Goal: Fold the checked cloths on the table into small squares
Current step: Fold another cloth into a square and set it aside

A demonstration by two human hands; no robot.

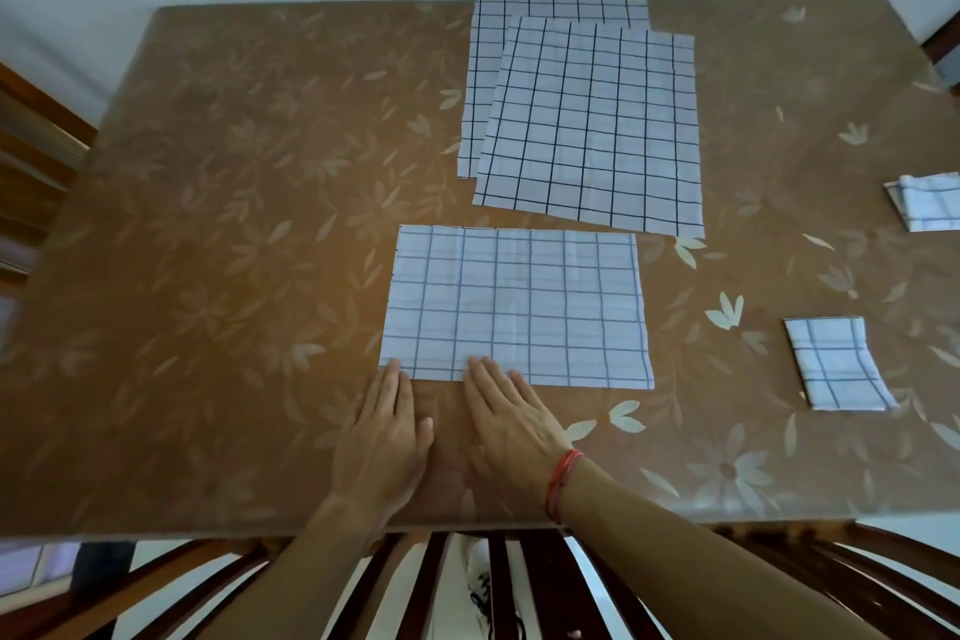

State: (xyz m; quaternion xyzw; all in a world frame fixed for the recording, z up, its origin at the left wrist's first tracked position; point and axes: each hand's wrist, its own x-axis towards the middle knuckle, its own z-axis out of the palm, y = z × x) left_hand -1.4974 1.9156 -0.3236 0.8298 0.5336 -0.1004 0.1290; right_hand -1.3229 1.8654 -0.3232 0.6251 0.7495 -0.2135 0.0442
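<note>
A white cloth with thin blue checks (517, 307) is lying flat in the middle of the brown flowery table (234, 224), just in front of the person. It is looking like a wide rectangle with faint crease lines running down it, and its edges are sitting straight. Both hands are lying flat with straight fingers, gripping nothing. The left hand (387, 437) is resting on the table with its fingertips (393, 369) touching the cloth's near left corner. The right hand (511, 424), just beside it, is laying its fingertips (480, 366) on the cloth's near edge, and a red string band (563, 483) is sitting round that wrist. Behind the cloth, two bigger checked cloths are lying spread out, the top one (592, 125) partly covering the bottom one (485, 83) and reaching close to the near cloth's far edge. Off to the right, a small folded square (834, 364) is resting well apart from the hands, and another folded cloth (930, 208) is peeking in at the right side of the view. A wide stretch of brown cover is showing to the left of the cloth. A wooden chair back (467, 587) is standing below the table's near edge.
</note>
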